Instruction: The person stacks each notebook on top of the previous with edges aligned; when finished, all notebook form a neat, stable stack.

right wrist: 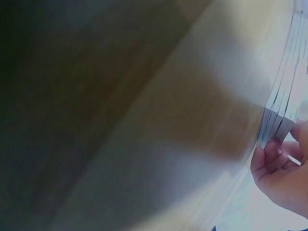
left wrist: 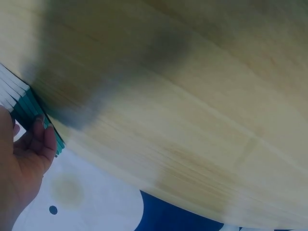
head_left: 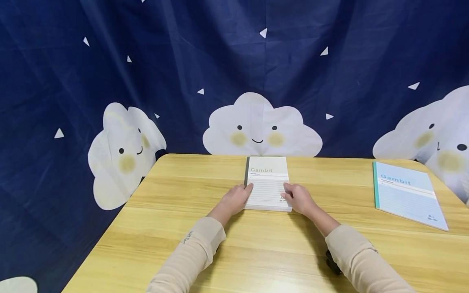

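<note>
A stack of notebooks lies near the far edge of the table, its top cover white with "Gambit" printed on it and a dark grey spine strip at the left. My left hand grips its left side, thumb over the cover. Opposite it, my right hand grips the right side, the thumb also on top. Several teal spines of the stack show in the left wrist view, with fingers curled against them. In the right wrist view, layered page edges rise above my curled fingers.
Another notebook, pale blue with a green spine, lies slanted on the right part of the wooden table. Behind the table's far edge hangs a dark blue curtain with smiling clouds. A small black object is under the right sleeve.
</note>
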